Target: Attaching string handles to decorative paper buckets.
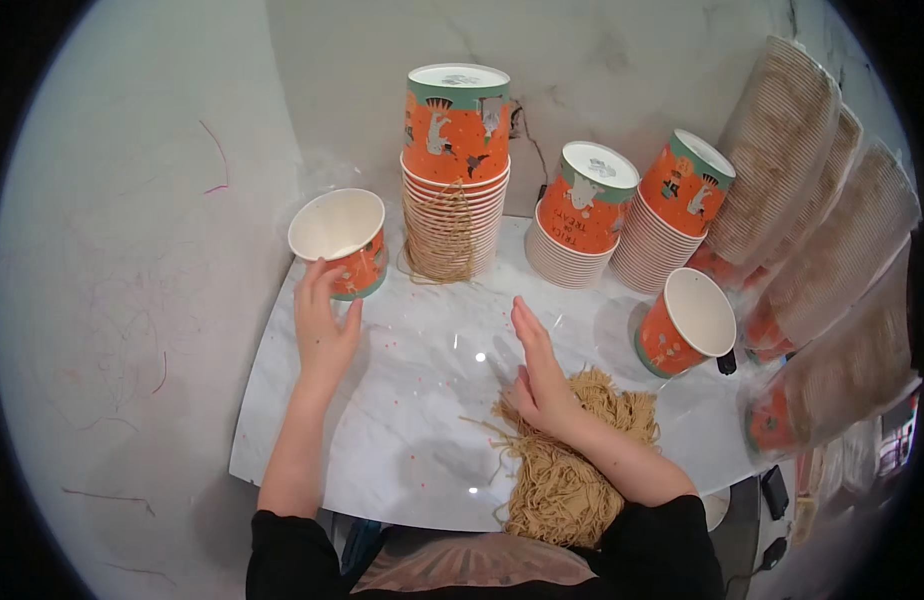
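Note:
An orange and green paper cup stands upright at the back left, its white mouth tilted toward me. My left hand is at its front with fingers spread, the fingertips at the cup's wall; I cannot tell whether they touch it. My right hand is held edgewise above the table, fingers stretched out and holding nothing. Under my right wrist lies a tangled heap of tan paper cords. Another upright paper cup stands at the right.
A tall stack of upside-down cups stands at the back, a tan cord hanging over its side. Two shorter stacks are beside it. Several plastic-wrapped cup sleeves lean at the right. A wall borders the marble-look table.

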`<action>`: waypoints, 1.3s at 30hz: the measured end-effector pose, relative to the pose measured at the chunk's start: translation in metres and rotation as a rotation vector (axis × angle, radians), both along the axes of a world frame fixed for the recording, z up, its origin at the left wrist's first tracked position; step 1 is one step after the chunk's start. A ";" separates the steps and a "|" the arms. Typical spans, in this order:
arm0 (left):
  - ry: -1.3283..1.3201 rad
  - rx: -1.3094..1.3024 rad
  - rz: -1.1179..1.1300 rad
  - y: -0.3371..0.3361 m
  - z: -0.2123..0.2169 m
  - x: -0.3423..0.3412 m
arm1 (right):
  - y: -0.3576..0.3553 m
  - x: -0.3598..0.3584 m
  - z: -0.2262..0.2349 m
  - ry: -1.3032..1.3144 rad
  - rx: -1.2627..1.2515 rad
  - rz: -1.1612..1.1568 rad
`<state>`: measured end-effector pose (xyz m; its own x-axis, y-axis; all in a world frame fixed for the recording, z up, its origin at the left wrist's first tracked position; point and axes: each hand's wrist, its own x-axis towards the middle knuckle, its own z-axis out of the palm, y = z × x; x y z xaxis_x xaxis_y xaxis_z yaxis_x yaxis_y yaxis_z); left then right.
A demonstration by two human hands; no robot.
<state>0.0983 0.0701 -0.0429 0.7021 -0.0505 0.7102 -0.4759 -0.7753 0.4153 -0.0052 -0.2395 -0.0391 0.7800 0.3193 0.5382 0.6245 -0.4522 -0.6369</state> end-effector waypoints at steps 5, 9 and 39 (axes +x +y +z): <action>0.086 -0.163 0.045 0.001 -0.011 -0.022 | -0.014 0.006 -0.013 -0.048 -0.074 0.034; 0.015 -0.056 0.103 0.010 -0.013 -0.017 | -0.025 0.010 -0.017 -0.140 -0.011 0.061; 0.061 0.176 0.144 0.011 -0.034 0.007 | -0.025 0.014 -0.017 -0.343 -0.148 0.006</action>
<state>0.1050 0.0810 -0.0771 0.7525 -0.0658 0.6553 -0.3334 -0.8962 0.2928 0.0089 -0.2647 -0.0557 0.5602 0.4175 0.7155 0.7932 -0.5195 -0.3179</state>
